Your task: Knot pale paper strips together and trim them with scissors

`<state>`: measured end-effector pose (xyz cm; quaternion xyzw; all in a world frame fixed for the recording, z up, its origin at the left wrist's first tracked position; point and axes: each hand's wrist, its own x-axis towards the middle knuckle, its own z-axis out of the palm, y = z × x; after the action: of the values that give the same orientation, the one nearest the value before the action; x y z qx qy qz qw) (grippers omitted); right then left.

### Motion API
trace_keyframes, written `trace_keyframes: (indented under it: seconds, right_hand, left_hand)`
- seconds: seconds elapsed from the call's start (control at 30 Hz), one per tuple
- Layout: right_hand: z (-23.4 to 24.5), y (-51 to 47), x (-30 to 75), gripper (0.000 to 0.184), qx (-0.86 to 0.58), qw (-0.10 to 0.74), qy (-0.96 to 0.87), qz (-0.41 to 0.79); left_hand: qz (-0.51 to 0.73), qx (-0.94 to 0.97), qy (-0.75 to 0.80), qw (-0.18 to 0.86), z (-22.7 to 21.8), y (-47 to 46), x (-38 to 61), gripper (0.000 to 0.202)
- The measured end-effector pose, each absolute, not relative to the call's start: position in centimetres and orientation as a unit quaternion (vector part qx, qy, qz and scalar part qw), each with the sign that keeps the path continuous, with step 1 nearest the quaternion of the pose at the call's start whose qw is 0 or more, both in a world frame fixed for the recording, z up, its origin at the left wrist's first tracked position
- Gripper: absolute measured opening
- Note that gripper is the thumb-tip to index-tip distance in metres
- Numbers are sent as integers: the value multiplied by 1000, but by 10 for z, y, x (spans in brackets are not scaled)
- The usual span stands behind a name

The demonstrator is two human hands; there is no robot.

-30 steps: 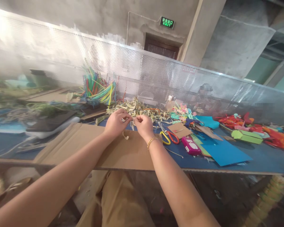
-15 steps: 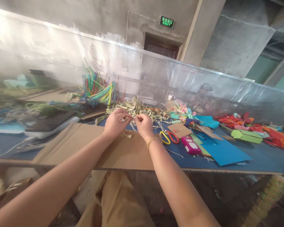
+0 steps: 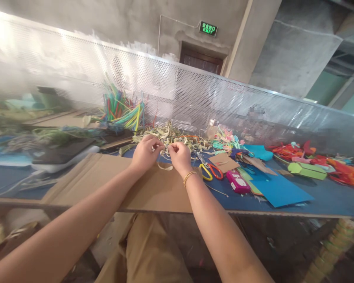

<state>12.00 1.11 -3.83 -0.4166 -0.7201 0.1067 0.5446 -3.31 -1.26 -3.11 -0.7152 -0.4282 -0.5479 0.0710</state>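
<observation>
My left hand (image 3: 146, 155) is closed, thumb and fingers pinched together, above the far edge of a brown cardboard sheet (image 3: 157, 192). Just beside it, my right hand (image 3: 180, 158), with a gold chain bracelet (image 3: 188, 177) at the wrist, is pinched too. A thin pale strip (image 3: 165, 168) dangles in a curve below and between the two hands, held at the fingertips; its exact ends are too small to make out. Behind the hands lies a loose pile of similar pale green strips (image 3: 171, 133).
Scissors with yellow and orange handles (image 3: 211, 172), a magenta box (image 3: 237, 181) and blue paper sheets (image 3: 283, 190) lie to the right. Coloured pipe cleaners (image 3: 120, 106) stand at back left. A perforated metal screen (image 3: 191, 92) borders the table; a jar (image 3: 212, 129) stands before it.
My hands have moved slightly apart, leaving a small gap between the fingertips. The pale strip now hangs in a wider curve to the right.
</observation>
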Motion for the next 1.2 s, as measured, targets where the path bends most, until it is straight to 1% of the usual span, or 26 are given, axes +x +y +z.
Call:
trace_keyframes:
  seconds: [0.1,0.2,0.27,0.37,0.47,0.53,0.7,0.77,0.9,1.07,1.2]
  right_hand:
    - [-38,12,121,17,-415,553,-716,94]
    - [-36,10,121,17,-413,546,-725,76]
    - [-35,8,121,16,-410,542,-731,55]
    - [-34,6,121,14,-408,541,-735,33]
    - [-35,7,120,15,-403,537,-740,46]
    - [-36,8,119,14,-397,536,-742,68]
    - [-36,9,117,14,-370,541,-739,159]
    - [-37,9,116,14,-375,544,-730,175]
    - [-38,11,117,15,-386,545,-729,150]
    - [-38,11,118,16,-385,537,-739,131]
    - [-36,10,118,16,-392,532,-739,131]
  left_hand:
    - [-583,-666,-465,8,-37,-7,-35,20]
    - [-572,-650,-485,-123,-40,-6,-35,31]
    - [-560,-645,-477,-206,-39,-8,-32,34]
    - [-559,-631,-462,-275,-35,-14,-27,35]
    - [-574,-603,-449,-325,-32,-18,-24,34]
    - [-582,-592,-441,-342,-32,-19,-23,34]
    - [-596,-605,-415,-327,-30,-19,-23,34]
    - [-598,-602,-414,-330,-30,-19,-24,35]
    - [-600,-591,-414,-345,-31,-16,-26,32]
    - [-605,-577,-408,-366,-37,-9,-30,36]
    - [-604,-563,-409,-389,-38,-9,-31,29]
